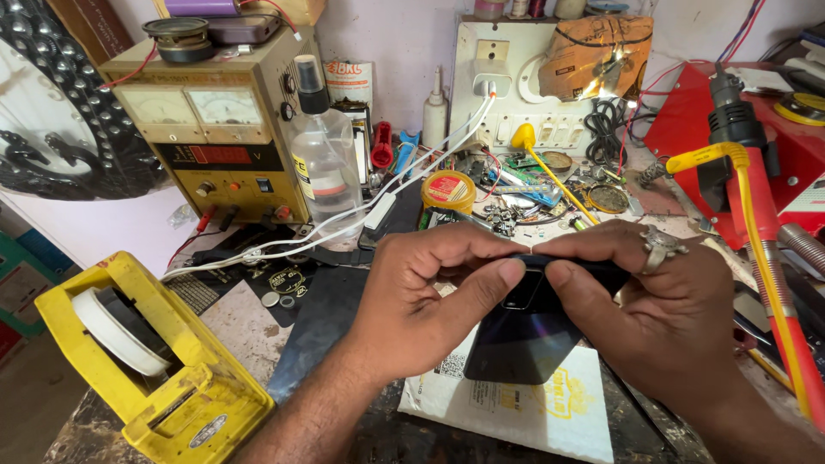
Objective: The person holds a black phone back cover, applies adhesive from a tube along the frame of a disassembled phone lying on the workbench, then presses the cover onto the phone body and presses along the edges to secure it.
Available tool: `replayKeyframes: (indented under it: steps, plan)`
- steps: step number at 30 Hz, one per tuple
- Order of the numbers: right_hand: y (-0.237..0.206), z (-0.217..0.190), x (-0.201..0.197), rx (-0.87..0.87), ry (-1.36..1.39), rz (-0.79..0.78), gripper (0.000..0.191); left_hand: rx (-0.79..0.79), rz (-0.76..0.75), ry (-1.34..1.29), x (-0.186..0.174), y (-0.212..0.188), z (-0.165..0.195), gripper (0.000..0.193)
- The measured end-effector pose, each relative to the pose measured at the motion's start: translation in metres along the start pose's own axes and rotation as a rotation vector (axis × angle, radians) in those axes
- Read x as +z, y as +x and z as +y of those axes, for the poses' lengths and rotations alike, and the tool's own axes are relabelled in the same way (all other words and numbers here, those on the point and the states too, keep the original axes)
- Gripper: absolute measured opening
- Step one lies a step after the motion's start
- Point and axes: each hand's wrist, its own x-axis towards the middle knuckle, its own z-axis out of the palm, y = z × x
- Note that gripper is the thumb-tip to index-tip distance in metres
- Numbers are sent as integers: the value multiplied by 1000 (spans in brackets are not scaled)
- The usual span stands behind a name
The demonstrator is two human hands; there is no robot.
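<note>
Both hands grip a dark smartphone point(526, 339), held back side up over a white printed packet point(533, 404) on the bench. My left hand point(421, 301) clasps the phone's top left edge, thumb pressed near the camera area. My right hand point(662, 309), wearing a silver ring, holds the top right edge with its thumb beside the left thumb. The phone's upper edge is hidden under my fingers.
A yellow tape dispenser point(146, 369) sits front left. A beige power supply point(215, 129) and clear bottle point(325, 159) stand behind, with white cables point(344, 219). A red hot-air station point(756, 146), yellow hose point(760, 241), solder tin point(449, 189) and loose parts crowd the back right.
</note>
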Motion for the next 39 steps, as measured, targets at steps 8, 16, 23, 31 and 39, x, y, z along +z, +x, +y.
replayKeyframes:
  steps: [8, 16, 23, 31, 39]
  plan:
    - [6, -8, 2, -8, -102, 5, 11, -35, 23, 10, 2, 0, 0, 16]
    - [13, -2, -4, 141, -175, 24, 13, -169, -142, -29, 5, 5, -4, 24]
    - [16, -10, -14, -87, -328, -76, 17, -48, -165, 140, 7, 0, -1, 18]
    - [16, -2, -15, 144, -94, -60, 15, -104, -204, 71, 11, 1, 3, 21]
    - [12, -3, -9, 202, -84, -21, 11, -85, -184, 92, 14, -1, 3, 17]
